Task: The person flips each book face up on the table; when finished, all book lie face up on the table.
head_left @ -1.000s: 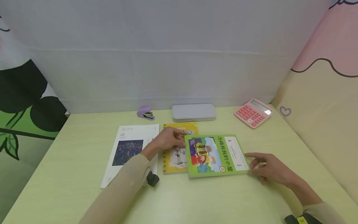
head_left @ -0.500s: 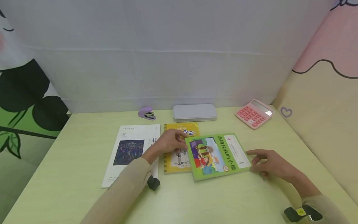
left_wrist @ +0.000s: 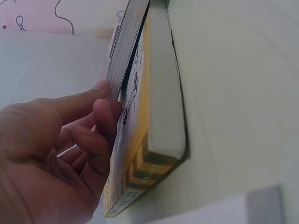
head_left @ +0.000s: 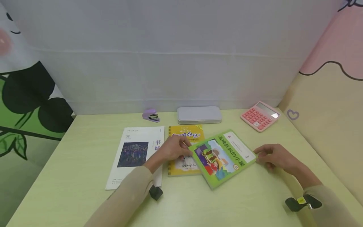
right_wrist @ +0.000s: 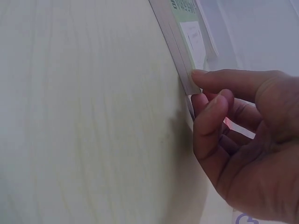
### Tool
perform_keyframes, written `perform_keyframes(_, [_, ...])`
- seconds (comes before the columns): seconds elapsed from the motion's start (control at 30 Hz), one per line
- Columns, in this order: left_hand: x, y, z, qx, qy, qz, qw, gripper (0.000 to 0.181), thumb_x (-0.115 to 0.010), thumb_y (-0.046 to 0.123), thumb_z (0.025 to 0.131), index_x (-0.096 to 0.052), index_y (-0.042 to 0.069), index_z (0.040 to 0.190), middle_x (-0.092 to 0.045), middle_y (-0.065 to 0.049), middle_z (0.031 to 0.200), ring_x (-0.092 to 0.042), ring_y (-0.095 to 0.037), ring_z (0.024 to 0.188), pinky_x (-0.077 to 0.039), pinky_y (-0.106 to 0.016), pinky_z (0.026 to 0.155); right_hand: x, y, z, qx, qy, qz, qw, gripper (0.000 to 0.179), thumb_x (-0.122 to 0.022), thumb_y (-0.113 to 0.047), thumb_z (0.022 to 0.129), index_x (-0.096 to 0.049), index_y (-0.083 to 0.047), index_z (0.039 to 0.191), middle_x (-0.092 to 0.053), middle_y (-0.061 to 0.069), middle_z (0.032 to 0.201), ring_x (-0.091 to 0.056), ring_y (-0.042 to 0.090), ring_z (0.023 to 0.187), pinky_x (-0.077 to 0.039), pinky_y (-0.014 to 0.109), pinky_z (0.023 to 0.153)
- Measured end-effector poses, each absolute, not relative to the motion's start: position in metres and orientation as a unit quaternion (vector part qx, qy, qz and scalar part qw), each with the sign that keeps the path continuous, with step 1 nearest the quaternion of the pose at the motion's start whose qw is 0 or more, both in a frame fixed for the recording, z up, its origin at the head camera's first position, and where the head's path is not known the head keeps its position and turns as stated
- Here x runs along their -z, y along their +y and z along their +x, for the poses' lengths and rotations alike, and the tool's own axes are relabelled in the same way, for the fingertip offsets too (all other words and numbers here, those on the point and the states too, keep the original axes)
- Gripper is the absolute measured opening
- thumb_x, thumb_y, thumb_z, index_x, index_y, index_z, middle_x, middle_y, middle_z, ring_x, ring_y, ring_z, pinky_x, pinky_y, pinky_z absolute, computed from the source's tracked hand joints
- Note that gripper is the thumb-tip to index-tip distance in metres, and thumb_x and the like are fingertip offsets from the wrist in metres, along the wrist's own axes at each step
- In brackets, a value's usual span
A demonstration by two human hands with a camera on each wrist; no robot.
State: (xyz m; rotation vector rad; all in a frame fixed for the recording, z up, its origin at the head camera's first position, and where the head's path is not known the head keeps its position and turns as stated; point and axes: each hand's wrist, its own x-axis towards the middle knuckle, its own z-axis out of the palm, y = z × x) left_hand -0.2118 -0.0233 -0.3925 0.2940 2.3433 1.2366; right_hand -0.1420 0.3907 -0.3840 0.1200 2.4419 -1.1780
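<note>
A green picture-cover book (head_left: 225, 159) lies turned at an angle in the head view, its left part over a yellow book (head_left: 184, 171). My left hand (head_left: 175, 147) pinches its left corner between thumb and fingers; in the left wrist view that corner is raised off the yellow book (left_wrist: 166, 102), with a gap between them. At the opposite corner my right hand (head_left: 276, 157) pinches it, the thumb on the cover and the fingers below, as the right wrist view shows. Part of the yellow cover is hidden by the green book and my left hand.
Left of the yellow book lies a white magazine (head_left: 133, 154), partly under my left forearm. Along the back stand a purple stapler (head_left: 151, 115), a grey flat case (head_left: 199, 114) and a pink calculator (head_left: 259, 116). A white cloth wall (head_left: 175, 75) rises behind the table.
The green book has turned clockwise, its near left corner swinging toward me and its far right corner tilting back. My right hand has risen slightly in view. Both hands keep hold of the book.
</note>
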Motion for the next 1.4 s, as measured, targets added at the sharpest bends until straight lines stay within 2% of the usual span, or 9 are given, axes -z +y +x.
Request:
perform_keyframes(0.2, [0.394, -0.025, -0.207, -0.449, 0.855, 0.120, 0.229, 0.022, -0.084, 0.017, 0.091, -0.075, 0.009, 0.110, -0.072, -0.004, 0.085, -0.065, -0.015, 0.057, -0.047, -0.024, 0.057, 0.382, 0.390, -0.148, 0.419, 0.883, 0.060, 0.204, 0.041, -0.069, -0.010, 0.097, -0.064, 0.007, 0.134, -0.065, 0.009, 0.098, -0.055, 0.013, 0.061, -0.051, 0.028, 0.057])
perform_keyframes(0.47, [0.394, -0.028, -0.203, -0.439, 0.857, 0.140, 0.230, 0.015, -0.081, 0.018, 0.094, -0.076, 0.010, 0.106, -0.072, -0.003, 0.083, -0.066, -0.015, 0.058, -0.048, -0.025, 0.058, 0.385, 0.389, -0.153, 0.438, 0.873, 0.077, 0.200, 0.041, -0.070, -0.013, 0.100, -0.063, 0.012, 0.132, -0.061, 0.003, 0.079, -0.056, 0.012, 0.066, -0.053, 0.027, 0.062])
perform_keyframes(0.73, [0.393, -0.031, -0.198, -0.447, 0.842, 0.171, 0.248, 0.010, -0.079, 0.016, 0.096, -0.078, 0.011, 0.104, -0.073, -0.002, 0.080, -0.065, -0.015, 0.057, -0.045, -0.025, 0.054, 0.384, 0.385, -0.158, 0.432, 0.876, 0.122, 0.176, 0.040, -0.073, -0.016, 0.099, -0.065, 0.011, 0.127, -0.066, 0.002, 0.080, -0.062, 0.012, 0.071, -0.057, 0.026, 0.065])
perform_keyframes(1.0, [0.393, -0.032, -0.194, -0.465, 0.826, 0.176, 0.264, 0.009, -0.075, 0.013, 0.098, -0.079, 0.010, 0.105, -0.077, 0.000, 0.085, -0.063, -0.014, 0.056, -0.048, -0.024, 0.053, 0.385, 0.380, -0.161, 0.453, 0.867, 0.137, 0.155, 0.034, -0.073, -0.013, 0.098, -0.066, 0.011, 0.121, -0.067, 0.000, 0.079, -0.063, 0.010, 0.069, -0.060, 0.026, 0.066])
perform_keyframes(1.2, [0.393, -0.032, -0.191, -0.464, 0.823, 0.183, 0.271, 0.010, -0.074, 0.013, 0.099, -0.081, 0.010, 0.106, -0.078, 0.001, 0.084, -0.063, -0.012, 0.055, -0.046, -0.022, 0.052, 0.387, 0.378, -0.161, 0.449, 0.871, 0.139, 0.144, 0.039, -0.074, -0.016, 0.097, -0.065, 0.011, 0.124, -0.068, 0.000, 0.077, -0.064, 0.010, 0.067, -0.058, 0.027, 0.064])
perform_keyframes(1.4, [0.393, -0.031, -0.189, -0.468, 0.819, 0.188, 0.274, 0.009, -0.075, 0.012, 0.098, -0.081, 0.009, 0.104, -0.078, 0.001, 0.085, -0.065, -0.013, 0.057, -0.051, -0.023, 0.056, 0.384, 0.377, -0.158, 0.404, 0.894, 0.124, 0.147, 0.052, -0.075, -0.025, 0.096, -0.063, 0.007, 0.135, -0.065, -0.001, 0.072, -0.059, 0.012, 0.066, -0.051, 0.027, 0.062])
